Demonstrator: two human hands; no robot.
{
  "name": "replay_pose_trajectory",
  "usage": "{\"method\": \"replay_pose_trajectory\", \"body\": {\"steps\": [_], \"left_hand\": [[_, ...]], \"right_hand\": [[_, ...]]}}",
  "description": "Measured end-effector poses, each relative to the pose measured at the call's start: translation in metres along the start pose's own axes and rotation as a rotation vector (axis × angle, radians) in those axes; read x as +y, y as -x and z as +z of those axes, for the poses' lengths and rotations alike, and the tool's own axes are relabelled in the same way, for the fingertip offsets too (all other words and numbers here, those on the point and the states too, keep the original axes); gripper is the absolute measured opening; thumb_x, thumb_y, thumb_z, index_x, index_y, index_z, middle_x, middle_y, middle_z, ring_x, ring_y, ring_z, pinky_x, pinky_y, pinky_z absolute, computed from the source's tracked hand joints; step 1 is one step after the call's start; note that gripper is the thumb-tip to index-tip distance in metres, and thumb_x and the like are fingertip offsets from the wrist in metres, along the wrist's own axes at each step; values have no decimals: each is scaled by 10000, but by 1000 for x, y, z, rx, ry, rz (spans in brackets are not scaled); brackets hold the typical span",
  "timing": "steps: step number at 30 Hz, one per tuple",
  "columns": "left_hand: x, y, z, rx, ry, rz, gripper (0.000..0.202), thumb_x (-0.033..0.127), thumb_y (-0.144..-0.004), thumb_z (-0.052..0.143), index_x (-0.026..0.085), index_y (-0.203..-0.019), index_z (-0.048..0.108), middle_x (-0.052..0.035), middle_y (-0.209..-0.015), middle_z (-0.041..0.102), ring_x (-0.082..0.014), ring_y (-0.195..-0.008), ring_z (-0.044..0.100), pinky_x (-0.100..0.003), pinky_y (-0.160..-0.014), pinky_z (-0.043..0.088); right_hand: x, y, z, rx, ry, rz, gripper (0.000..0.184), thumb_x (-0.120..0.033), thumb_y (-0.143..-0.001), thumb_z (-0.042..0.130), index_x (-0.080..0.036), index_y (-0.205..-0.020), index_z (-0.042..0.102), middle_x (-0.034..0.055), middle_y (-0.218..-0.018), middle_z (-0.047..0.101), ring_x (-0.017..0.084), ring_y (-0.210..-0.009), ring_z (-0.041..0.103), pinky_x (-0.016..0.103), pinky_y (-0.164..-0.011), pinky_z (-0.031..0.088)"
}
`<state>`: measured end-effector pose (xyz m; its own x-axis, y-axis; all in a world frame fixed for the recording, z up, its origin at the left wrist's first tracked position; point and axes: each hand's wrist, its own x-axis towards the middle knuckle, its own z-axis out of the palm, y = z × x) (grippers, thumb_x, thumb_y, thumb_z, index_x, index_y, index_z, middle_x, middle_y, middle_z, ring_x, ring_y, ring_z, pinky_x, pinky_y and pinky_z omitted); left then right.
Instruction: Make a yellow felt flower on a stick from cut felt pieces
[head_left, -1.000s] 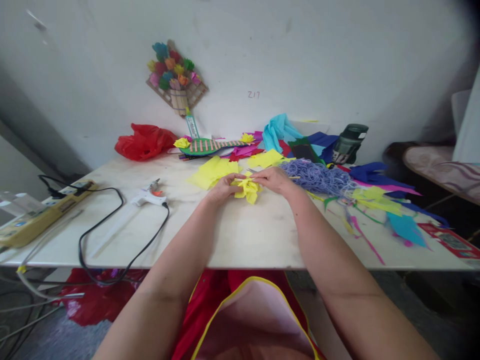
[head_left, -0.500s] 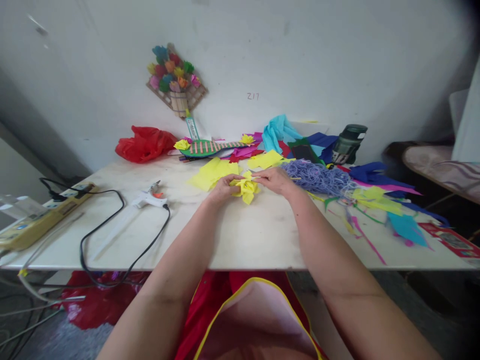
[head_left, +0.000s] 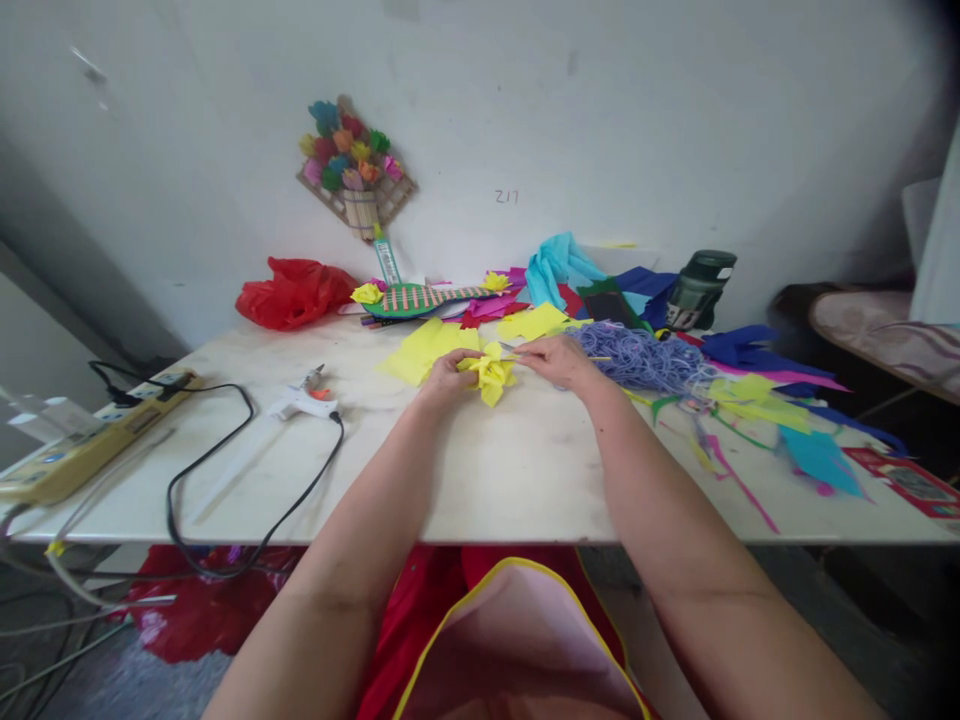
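My left hand (head_left: 450, 372) is closed on the left side of a yellow paper flower (head_left: 493, 376), held just above the table. On the other side, my right hand (head_left: 556, 358) pinches a thin wooden stick (head_left: 598, 358). One end of the stick points into the flower and the other sticks out past my hand. Whether the stick's tip touches the paper I cannot tell. Behind my left hand lie flat yellow paper sheets (head_left: 420, 348). A heap of purple-blue string (head_left: 637, 358) is beside my right hand.
A white glue gun (head_left: 304, 400) with a black cord lies left, near a yellow power strip (head_left: 112, 440). At the back are a red plastic bag (head_left: 296, 293), a green woven craft piece (head_left: 420, 298) and a dark bottle (head_left: 700, 290). Paper scraps (head_left: 817, 458) lie right.
My right hand has drawn back slightly to the right from the flower, and more of the stick shows between them. My left hand keeps its hold. The view has shifted slightly.
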<state>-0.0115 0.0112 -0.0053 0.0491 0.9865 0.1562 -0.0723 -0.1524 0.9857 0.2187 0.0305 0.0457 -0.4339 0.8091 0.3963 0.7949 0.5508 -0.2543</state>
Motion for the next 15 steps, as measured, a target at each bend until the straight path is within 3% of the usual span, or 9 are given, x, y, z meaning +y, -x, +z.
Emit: {"method": "replay_pose_trajectory", "body": {"steps": [7,15], "left_hand": [[-1,-1,0,42,3,3,485,182,-527,821,152,-1004,738,-2,-745,732,-148,-644,664,-269,-671,516],[-5,-6,1,107,8,-29,475,165,-511,823,162,-977,734,-1,-746,730,-156,-649,669,-266,-659,521]], "right_hand": [[4,-1,2,27,46,-15,237,-382,-940,646,-260,-958,849,55,-932,837,210,-844,749,271,-697,469],[3,0,-1,13,111,36,254,-373,-943,628,-249,-954,849,59,-907,829,197,-803,701,277,-669,409]]}}
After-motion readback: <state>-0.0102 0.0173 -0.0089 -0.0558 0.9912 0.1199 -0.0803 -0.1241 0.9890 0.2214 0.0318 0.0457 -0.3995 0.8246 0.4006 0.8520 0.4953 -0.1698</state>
